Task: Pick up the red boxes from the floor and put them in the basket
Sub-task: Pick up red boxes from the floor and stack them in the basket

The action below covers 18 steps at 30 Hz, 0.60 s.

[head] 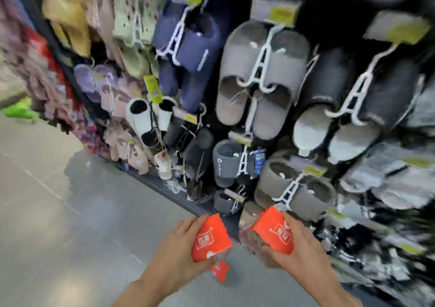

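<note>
The person is holding one red box in each hand, low in the view, in front of a wall rack (pixel 270 109) full of slippers. The picture is blurred, so fine details are not clear.

The left hand (pixel 179 248) is gripping a red box (pixel 210 238) from its left side, and the fingers are wrapping under the box. This box is showing a white label with characters on its front face. It is tilting a little, with its top leaning toward the rack. Just below this box a small red piece (pixel 220 271) is showing, but I cannot tell whether it is part of the box or a separate thing.

The right hand (pixel 299 248) is closing around a second red box (pixel 275 232) from the right side and from under it. This box is also carrying a white label, and it is tilting to the left. Its left face is looking crumpled and brownish, though the blur is making this uncertain. The two boxes are near each other but are not touching.

Both boxes are up in the air above the grey floor (pixel 58 224), close to the bottom edge of the rack. On the rack, grey slippers (pixel 256 80), navy slippers (pixel 188 54) and dark slippers (pixel 353 104) are hanging on white hangers, with yellow price tags (pixel 281 14) above them.
</note>
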### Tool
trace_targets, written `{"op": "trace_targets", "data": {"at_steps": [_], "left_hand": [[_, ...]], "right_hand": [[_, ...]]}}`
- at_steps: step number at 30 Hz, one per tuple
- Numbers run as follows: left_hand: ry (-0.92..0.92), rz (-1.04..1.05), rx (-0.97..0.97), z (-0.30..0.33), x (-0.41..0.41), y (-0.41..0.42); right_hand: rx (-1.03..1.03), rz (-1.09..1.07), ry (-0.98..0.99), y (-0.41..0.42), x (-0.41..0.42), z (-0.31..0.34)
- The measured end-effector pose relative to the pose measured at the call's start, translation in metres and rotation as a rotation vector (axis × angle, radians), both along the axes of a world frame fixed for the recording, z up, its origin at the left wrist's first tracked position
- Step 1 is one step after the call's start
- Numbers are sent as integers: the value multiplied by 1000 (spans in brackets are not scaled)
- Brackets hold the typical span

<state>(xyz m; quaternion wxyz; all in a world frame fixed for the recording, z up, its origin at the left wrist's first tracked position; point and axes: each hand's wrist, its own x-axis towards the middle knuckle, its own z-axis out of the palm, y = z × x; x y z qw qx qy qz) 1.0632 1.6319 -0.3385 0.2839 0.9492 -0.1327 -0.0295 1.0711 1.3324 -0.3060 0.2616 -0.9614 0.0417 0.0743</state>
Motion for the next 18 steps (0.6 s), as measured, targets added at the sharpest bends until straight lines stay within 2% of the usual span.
{"op": "trace_targets", "data": {"at_steps": [4,8,13,18], "left_hand": [[-100,-157,56,115,5,-63],[-242,-337,83,201,-6,-153],[-252,-575,102,251,-30,-286],[-289,-780,97,271,-73,-434]], "right_hand": [[84,-141,-74,-71,-53,111],[110,-303,-181,-143,-122,201],[2,-557,-220,-249,-218,249],[9,-807,-261,-338,-311,280]]}}
